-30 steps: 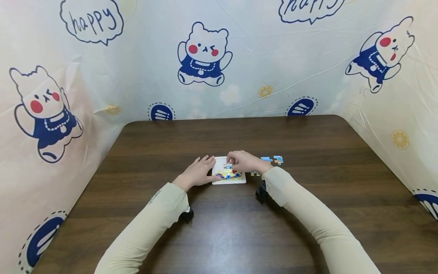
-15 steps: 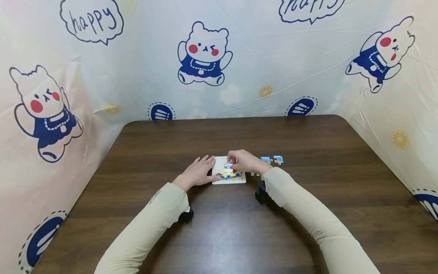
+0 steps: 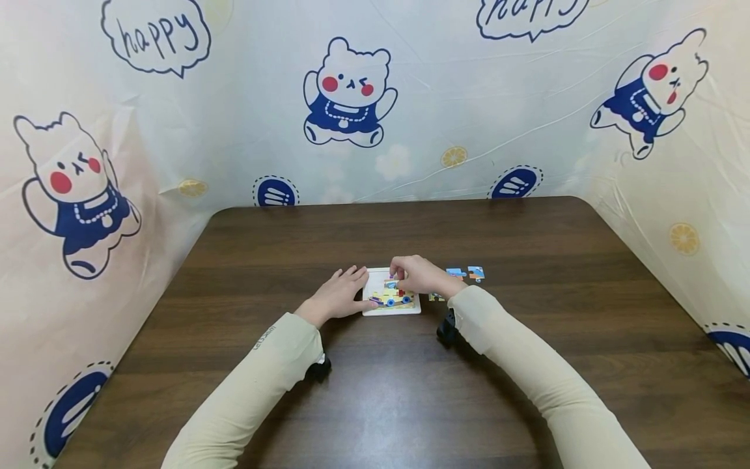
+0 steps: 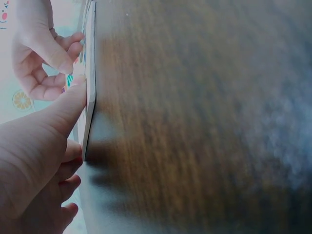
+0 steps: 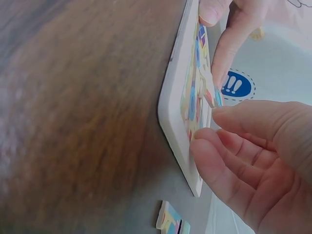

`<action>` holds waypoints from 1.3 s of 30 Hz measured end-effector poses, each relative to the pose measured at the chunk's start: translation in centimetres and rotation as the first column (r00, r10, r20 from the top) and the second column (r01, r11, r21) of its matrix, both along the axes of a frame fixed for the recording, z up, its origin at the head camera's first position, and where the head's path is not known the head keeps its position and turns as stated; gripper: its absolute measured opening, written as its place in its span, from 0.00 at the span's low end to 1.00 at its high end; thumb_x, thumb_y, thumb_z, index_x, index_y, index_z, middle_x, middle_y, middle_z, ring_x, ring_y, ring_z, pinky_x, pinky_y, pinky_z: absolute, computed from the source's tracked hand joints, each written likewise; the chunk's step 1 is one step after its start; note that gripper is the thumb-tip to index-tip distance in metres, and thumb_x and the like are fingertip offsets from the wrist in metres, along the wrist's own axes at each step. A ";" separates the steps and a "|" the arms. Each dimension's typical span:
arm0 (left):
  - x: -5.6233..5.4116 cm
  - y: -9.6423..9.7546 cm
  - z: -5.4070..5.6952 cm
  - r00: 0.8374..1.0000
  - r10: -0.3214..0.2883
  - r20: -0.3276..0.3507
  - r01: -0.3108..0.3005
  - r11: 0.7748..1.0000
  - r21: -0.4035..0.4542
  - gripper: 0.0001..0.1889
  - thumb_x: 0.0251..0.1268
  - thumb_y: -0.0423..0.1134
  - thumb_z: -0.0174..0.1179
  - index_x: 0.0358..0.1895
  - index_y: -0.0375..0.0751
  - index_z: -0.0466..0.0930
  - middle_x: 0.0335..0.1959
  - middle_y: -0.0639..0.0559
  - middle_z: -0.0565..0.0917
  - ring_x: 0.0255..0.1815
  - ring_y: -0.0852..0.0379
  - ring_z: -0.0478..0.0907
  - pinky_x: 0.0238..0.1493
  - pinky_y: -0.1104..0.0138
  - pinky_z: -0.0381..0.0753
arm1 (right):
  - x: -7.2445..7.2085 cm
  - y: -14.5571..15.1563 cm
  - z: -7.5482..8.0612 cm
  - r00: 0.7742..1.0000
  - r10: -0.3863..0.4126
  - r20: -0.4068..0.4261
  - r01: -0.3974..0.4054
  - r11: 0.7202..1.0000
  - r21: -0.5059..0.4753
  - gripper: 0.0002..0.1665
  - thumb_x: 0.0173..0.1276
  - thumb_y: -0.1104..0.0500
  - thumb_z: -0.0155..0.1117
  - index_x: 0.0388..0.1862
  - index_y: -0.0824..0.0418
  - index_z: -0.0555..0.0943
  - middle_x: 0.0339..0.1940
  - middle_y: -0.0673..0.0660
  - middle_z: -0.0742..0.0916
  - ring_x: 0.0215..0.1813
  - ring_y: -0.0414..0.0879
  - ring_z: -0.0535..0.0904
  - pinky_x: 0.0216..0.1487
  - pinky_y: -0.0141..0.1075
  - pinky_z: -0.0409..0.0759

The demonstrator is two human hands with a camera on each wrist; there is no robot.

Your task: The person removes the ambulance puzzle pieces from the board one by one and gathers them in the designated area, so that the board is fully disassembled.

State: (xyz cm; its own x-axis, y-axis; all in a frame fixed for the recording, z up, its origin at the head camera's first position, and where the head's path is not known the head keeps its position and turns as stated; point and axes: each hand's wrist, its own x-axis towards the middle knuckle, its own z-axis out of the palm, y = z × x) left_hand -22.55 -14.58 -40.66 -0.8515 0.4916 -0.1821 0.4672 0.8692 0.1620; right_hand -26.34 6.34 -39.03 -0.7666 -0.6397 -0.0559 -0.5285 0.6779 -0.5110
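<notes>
A white-framed jigsaw board [image 3: 391,312] lies on the table, its near part filled with a picture of a yellow vehicle. My left hand [image 3: 338,296] rests along the board's left side, fingers extended and thumb on its near left corner. Over the board, my right hand [image 3: 423,276] pinches a small colourful jigsaw piece [image 5: 217,96] between thumb and fingers. That piece stands tilted close over the picture in the right wrist view. The right hand covers the board's far right part in the head view.
Several loose jigsaw pieces lie right of the board, including a blue-and-orange piece [image 3: 476,273] and a yellowish one [image 3: 436,297] partly behind the right wrist. The brown wooden table [image 3: 375,404] meets a printed cloth backdrop [image 3: 410,176] at its back and sides.
My right hand has shifted very slightly toward the back of the board, the piece still in its fingers. The left hand and the board stay in place.
</notes>
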 end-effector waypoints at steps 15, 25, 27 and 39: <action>0.2 0.1 0.1 1.000 0.004 0.008 -0.005 1.000 0.010 0.43 0.62 0.63 0.49 0.70 0.35 0.53 0.71 0.42 0.54 0.71 0.45 0.46 0.67 0.51 0.44 | 0.2 0.8 0.7 0.989 -0.062 0.135 0.071 0.996 -0.056 0.11 0.62 0.66 0.62 0.44 0.65 0.75 0.29 0.55 0.77 0.22 0.45 0.75 0.24 0.32 0.76; 0.3 0.0 0.2 1.000 0.001 0.011 -0.001 1.000 0.015 0.43 0.62 0.63 0.49 0.71 0.35 0.52 0.71 0.43 0.53 0.71 0.45 0.45 0.67 0.51 0.43 | 0.1 3.6 1.3 0.997 -0.057 0.045 0.060 0.996 -0.064 0.12 0.61 0.66 0.64 0.43 0.65 0.78 0.28 0.53 0.77 0.30 0.45 0.73 0.30 0.33 0.74; 0.3 0.0 0.2 1.000 -0.001 0.009 0.001 1.000 0.016 0.43 0.62 0.62 0.49 0.71 0.35 0.52 0.71 0.42 0.53 0.71 0.45 0.45 0.67 0.51 0.43 | 0.0 4.2 1.4 0.998 -0.058 0.033 0.060 0.996 -0.071 0.10 0.61 0.66 0.64 0.42 0.65 0.78 0.29 0.53 0.78 0.31 0.45 0.73 0.31 0.34 0.74; 0.2 -0.1 0.0 1.000 -0.008 -0.001 0.008 1.000 0.007 0.42 0.63 0.62 0.49 0.71 0.35 0.52 0.71 0.43 0.53 0.71 0.46 0.45 0.67 0.52 0.43 | 0.1 7.6 2.1 0.996 -0.091 0.010 0.092 0.993 -0.070 0.09 0.58 0.66 0.66 0.38 0.61 0.79 0.29 0.53 0.79 0.32 0.47 0.73 0.30 0.35 0.75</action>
State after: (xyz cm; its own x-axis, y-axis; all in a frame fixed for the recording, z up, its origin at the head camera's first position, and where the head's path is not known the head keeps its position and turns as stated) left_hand -22.34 -14.65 -40.61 -0.8479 0.4995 -0.1779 0.4740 0.8644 0.1680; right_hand -26.21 13.91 -36.97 -0.8219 -0.5693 -0.0189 -0.4621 0.6858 -0.5623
